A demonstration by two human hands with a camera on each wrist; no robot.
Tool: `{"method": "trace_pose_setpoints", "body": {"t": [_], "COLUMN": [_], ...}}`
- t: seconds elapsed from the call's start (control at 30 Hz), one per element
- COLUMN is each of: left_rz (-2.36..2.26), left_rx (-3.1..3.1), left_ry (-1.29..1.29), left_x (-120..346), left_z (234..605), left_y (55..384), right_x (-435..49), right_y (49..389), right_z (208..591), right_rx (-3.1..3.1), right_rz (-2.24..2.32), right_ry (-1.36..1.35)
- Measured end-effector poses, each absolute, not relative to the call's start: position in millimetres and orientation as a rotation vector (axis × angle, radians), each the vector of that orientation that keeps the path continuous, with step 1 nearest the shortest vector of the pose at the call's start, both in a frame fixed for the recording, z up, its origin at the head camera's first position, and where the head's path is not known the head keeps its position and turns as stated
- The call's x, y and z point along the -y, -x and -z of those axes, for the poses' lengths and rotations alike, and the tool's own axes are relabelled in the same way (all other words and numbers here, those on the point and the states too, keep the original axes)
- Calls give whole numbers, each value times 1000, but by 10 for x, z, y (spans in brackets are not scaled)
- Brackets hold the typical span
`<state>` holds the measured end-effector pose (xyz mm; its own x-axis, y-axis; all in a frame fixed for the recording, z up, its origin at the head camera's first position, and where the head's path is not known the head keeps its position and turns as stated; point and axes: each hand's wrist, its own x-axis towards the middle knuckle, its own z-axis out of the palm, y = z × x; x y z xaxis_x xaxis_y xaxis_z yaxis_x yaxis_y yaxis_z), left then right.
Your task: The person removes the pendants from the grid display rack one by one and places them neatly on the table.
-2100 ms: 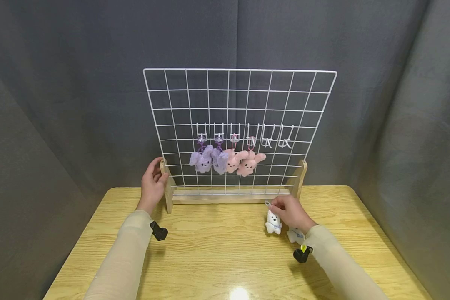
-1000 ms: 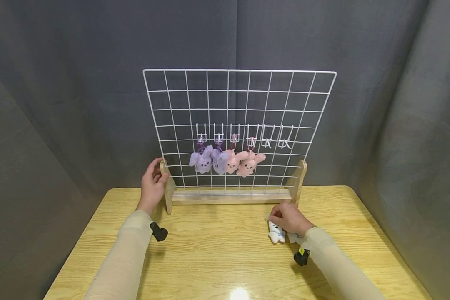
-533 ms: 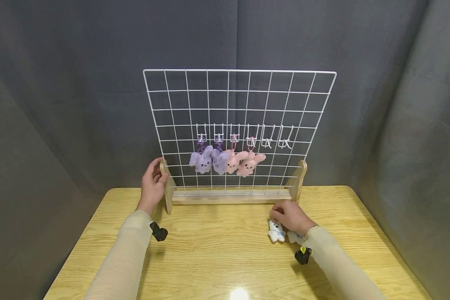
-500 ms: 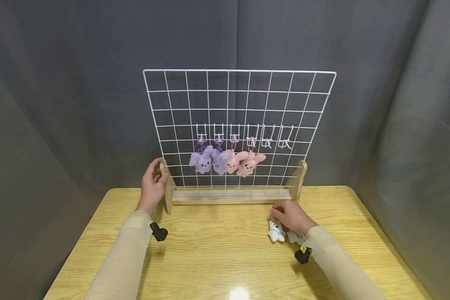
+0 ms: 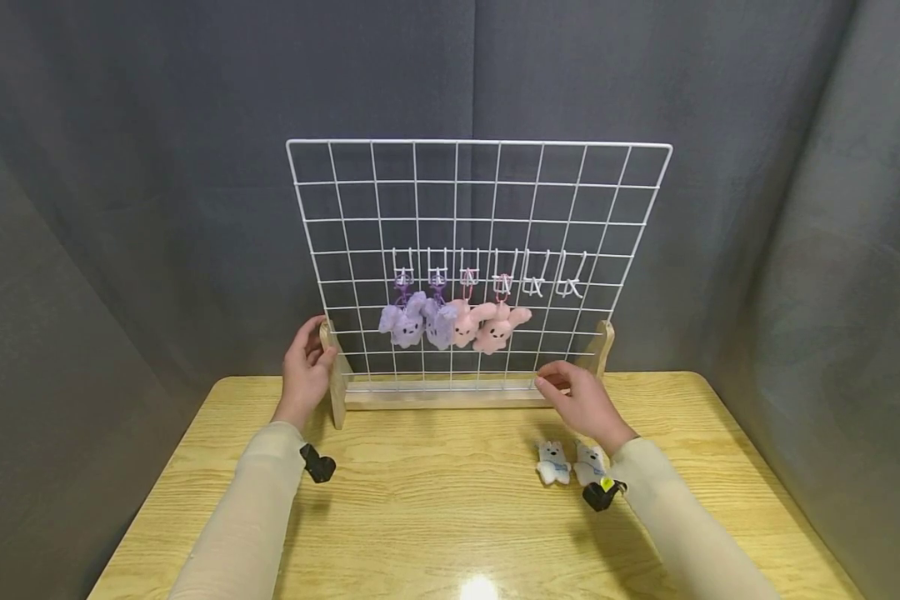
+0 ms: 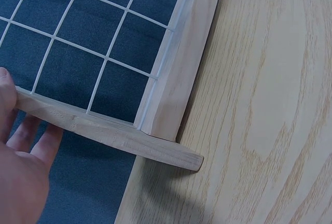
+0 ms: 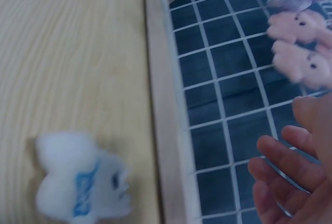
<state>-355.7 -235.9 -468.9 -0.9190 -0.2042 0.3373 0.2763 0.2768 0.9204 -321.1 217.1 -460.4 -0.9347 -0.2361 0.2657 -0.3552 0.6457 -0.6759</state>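
Observation:
With thumb on one side and fingers on the other, my left hand (image 5: 305, 375) grips the wooden left upright (image 5: 337, 385) of a white wire grid rack; the left wrist view shows the same hold on the upright (image 6: 109, 135). My right hand (image 5: 583, 404) is raised before the rack's lower right, fingers loosely bent and holding nothing. On the table below it lie two white bear plush keychains, a left one (image 5: 553, 467) and a right one (image 5: 589, 468), the latter partly behind the wrist camera. A white bear plush (image 7: 83, 180) shows blurred in the right wrist view.
Along a row of hooks hang two purple bunny plush keychains (image 5: 407, 323) and two pink ones (image 5: 497, 329). Two bare white hooks (image 5: 534, 287) are to their right. The rack stands at the back of the wooden table (image 5: 420, 517), before a grey curtain (image 5: 195, 167).
The right hand laid the left white bear beside the other, let go of it and rose toward the rack with its fingers spreading. My left hand stays on the upright.

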Motion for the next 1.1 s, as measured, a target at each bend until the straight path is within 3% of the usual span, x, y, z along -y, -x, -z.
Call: {"method": "trace_pose_setpoints", "body": {"t": [0.57, 1.1], "left_rz": [1690, 1691], "left_rx": [2154, 2151], "left_ry": [70, 65], "left_x": [2357, 2346], "left_z": [4673, 4665], "left_y": [3562, 3551], "right_x": [-1916, -1720], "right_y": [3231, 3333], "right_z": [4150, 3985], "right_rx": [2496, 2422], "right_rz": [-1307, -1425], "right_ry": [-466, -444]}}
